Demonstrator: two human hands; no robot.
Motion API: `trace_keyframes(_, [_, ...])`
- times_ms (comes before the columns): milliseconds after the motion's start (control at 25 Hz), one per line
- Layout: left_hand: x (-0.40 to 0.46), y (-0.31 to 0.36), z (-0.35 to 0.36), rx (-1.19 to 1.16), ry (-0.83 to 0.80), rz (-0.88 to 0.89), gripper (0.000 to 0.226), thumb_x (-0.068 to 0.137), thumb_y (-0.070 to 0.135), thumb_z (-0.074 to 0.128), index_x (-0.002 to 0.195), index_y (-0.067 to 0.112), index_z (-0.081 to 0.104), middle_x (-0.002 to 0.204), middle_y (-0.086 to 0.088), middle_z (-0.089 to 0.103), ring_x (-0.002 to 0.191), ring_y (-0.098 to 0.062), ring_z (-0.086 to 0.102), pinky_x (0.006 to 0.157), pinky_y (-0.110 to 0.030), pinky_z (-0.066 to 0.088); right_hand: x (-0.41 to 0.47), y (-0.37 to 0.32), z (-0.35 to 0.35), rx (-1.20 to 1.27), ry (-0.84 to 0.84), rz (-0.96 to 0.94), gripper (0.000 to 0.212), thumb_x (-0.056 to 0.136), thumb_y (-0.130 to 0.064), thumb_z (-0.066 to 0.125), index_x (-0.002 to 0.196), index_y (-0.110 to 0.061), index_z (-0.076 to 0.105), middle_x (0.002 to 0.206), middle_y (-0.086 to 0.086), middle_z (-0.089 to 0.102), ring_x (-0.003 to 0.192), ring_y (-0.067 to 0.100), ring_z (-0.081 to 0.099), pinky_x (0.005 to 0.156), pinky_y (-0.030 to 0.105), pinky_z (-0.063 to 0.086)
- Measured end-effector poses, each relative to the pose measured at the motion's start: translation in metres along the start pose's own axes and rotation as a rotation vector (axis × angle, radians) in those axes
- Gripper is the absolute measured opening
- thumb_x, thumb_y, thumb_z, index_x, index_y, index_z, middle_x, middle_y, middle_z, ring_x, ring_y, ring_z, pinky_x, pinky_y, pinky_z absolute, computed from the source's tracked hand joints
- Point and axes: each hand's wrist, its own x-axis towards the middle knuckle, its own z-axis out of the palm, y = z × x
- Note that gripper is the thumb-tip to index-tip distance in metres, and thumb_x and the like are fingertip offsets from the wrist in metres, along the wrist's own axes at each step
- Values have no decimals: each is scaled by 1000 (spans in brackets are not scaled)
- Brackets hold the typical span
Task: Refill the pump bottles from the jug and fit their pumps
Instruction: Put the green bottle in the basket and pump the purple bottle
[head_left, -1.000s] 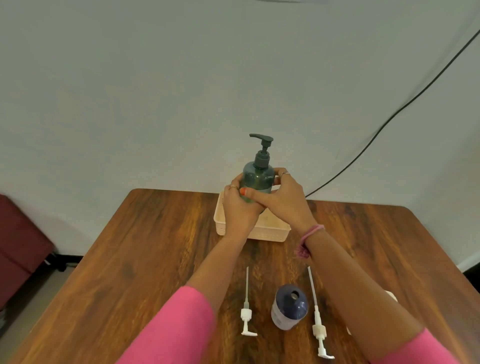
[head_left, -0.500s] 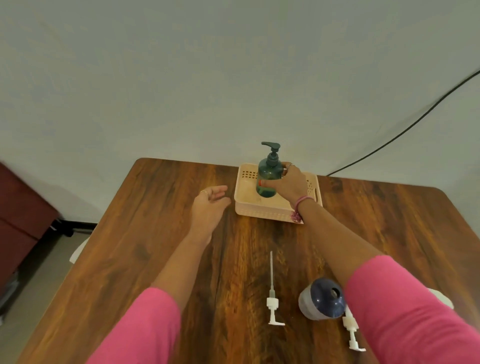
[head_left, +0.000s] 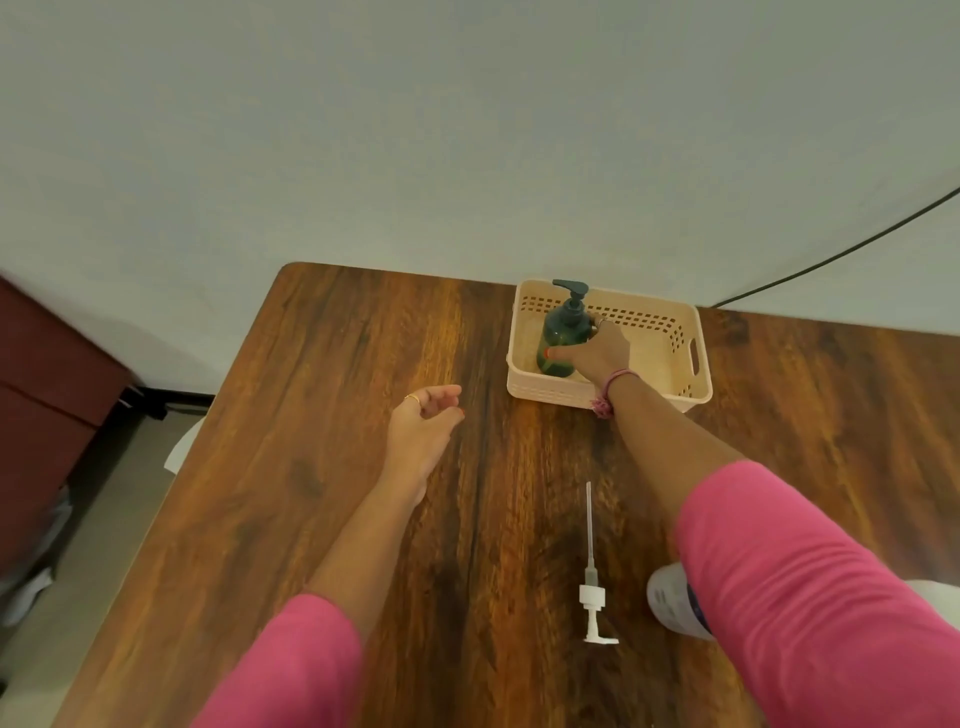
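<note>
Lying nearest: a white pump (head_left: 592, 597) flat on the wooden table (head_left: 363, 415), its head toward the viewer and its tube pointing to 12 o'clock.
Bottle at 3 o'clock of the pump: a white bottle with a dark top (head_left: 672, 605), mostly hidden by the pink right sleeve (head_left: 810, 597).
Left hand (head_left: 423, 431): released, fingers loosely curled and holding nothing, over the table at 10 o'clock of the pump; whether it touches the wood cannot be told.
Right hand (head_left: 597, 353): grasping the green bottle, thumb across its front, fingers round its right side.
Green bottle (head_left: 563, 332): upright in the left part of the basket, dark pump fitted on top.
Basket (head_left: 680, 395): cream plastic, at 12 o'clock of the pump, near the far table edge.
Cable (head_left: 831, 260): black, slanting along the wall behind.
</note>
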Motion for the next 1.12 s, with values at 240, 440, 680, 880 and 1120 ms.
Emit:
trace_keyframes(240, [-9, -1, 3, -24, -27, -23, 22, 88, 7, 60, 102, 23, 66, 104, -2, 61, 89, -10, 57, 70, -25, 49, -9, -2, -9, -140, -47, 21, 73, 72, -27, 82, 132, -9, 45, 132, 10, 55, 120, 28, 52, 100, 36, 44])
trace_keyframes(440, [-28, -2, 1, -43, -28, 10, 23, 88, 8, 60, 103, 23, 65, 112, -4, 62, 100, -15, 58, 81, -32, 53, -67, -26, -32, -301, 55, -146, 57, 78, -22, 74, 127, -3, 51, 125, 11, 57, 115, 26, 54, 82, 22, 35])
trace_keyframes(680, [-66, -23, 0, 41, -62, 68, 22, 88, 11, 61, 104, 25, 66, 107, 2, 64, 105, -16, 59, 93, -39, 50, -184, 11, -41, -357, 3, -374, 35, 92, -13, 56, 127, -13, 54, 121, 6, 59, 105, 20, 61, 94, 34, 50])
trace_keyframes(880, [-103, -53, 6, 113, -113, 30, 22, 87, 9, 61, 102, 25, 66, 104, 1, 66, 104, -16, 61, 96, -40, 50, -233, 96, -26, -938, -345, -584, 44, 90, 9, 41, 128, -11, 52, 129, 8, 47, 105, 34, 60, 84, 41, 51])
trace_keyframes(1120, [-141, -71, 34, 119, -111, -25, 22, 88, 10, 60, 105, 23, 67, 105, 2, 67, 103, -12, 61, 95, -37, 49, -222, 156, -20, -1041, -544, -739, 44, 93, 7, 43, 133, -10, 50, 143, 12, 36, 114, 36, 50, 95, 44, 48])
